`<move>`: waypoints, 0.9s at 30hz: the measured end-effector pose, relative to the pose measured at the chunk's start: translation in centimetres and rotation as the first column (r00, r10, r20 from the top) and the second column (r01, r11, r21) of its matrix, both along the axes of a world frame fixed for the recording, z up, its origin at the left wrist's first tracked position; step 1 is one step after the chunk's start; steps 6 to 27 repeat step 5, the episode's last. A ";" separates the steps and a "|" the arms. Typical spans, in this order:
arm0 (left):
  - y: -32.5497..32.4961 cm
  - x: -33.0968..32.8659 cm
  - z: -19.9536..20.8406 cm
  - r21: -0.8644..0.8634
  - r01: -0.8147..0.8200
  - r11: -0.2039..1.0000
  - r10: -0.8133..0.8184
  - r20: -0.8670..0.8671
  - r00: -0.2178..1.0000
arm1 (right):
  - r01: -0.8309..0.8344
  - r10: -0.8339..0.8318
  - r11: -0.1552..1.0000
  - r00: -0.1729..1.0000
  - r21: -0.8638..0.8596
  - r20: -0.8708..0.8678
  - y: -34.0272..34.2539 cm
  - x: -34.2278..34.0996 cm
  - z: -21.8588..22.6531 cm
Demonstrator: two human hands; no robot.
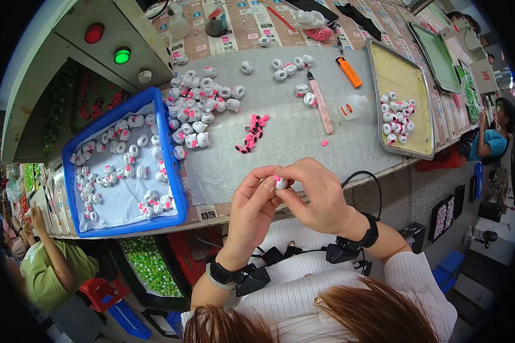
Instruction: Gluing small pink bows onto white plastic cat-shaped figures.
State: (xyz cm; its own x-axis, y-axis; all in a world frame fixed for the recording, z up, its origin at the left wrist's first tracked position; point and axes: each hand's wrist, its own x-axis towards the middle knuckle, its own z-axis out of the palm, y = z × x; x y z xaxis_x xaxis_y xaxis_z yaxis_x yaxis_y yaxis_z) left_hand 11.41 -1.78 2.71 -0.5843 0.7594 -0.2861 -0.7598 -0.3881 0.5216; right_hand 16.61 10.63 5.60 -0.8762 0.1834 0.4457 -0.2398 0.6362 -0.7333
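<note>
My left hand (250, 207) and my right hand (313, 193) meet just before the table's front edge. Between their fingertips they pinch one small white plastic figure part with a pink patch (280, 184). Beyond them a short row of small pink-and-black pieces (253, 132) lies on the grey sheet (223, 171). A single pink piece (324, 143) sits nearer my right hand. To the left rises a heap of white parts with pink patches (197, 103), and a few more white parts (289, 68) are scattered farther back.
A blue tray (183, 208) holding white parts stands left, by a machine with red and green lights (122, 55). On the right are a metal tray (403, 150) with parts, an orange lighter (349, 72), a pink-handled tool (319, 103) and a small bottle (353, 107). Other people sit at both sides.
</note>
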 end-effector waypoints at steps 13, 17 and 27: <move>0.1 0.2 0.0 -0.065 -0.009 0.998 0.009 0.005 1.000 | -0.017 0.017 1.000 1.000 0.007 -0.003 0.4 0.0 -0.4; 0.1 0.2 0.0 -0.065 -0.009 0.998 0.009 0.005 1.000 | -0.017 0.017 1.000 1.000 0.007 -0.003 0.4 0.0 -0.4; 0.1 0.2 0.0 -0.065 -0.009 0.998 0.009 0.005 1.000 | -0.017 0.017 1.000 1.000 0.007 -0.003 0.4 0.0 -0.4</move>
